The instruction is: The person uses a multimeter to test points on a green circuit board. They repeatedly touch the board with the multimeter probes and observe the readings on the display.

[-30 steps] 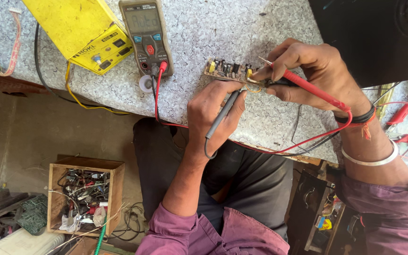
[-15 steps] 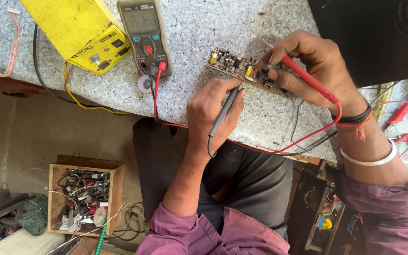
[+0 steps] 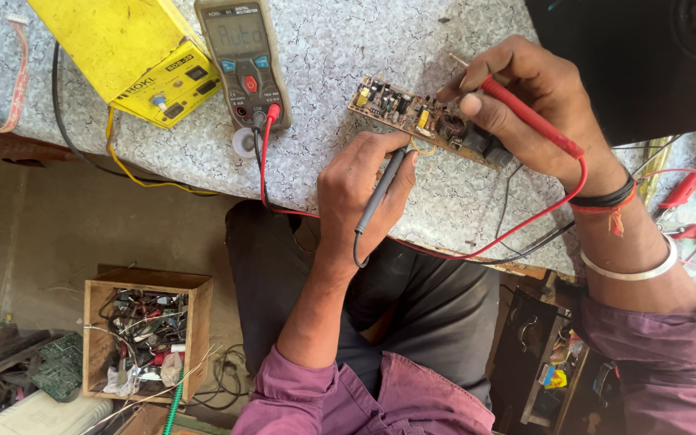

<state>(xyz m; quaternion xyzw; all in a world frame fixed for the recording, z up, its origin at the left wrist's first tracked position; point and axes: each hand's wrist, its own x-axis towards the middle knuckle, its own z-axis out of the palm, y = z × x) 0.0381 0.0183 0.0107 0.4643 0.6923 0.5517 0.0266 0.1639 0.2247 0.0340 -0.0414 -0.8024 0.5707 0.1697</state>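
Gripping a black probe (image 3: 380, 193) pen-style in the left hand (image 3: 360, 189), tip touching the circuit board (image 3: 420, 121) edge on the speckled bench (image 3: 324, 72). Pinching a red probe (image 3: 529, 117) in the right hand (image 3: 533, 105), over the board's three o'clock end. Sitting at ten o'clock from the board: grey multimeter (image 3: 243, 60), yellow box (image 3: 134, 52) beyond.

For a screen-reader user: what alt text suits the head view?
A person's left hand presses a black probe and the right hand a red probe onto a circuit board on a speckled bench, a multimeter alongside.
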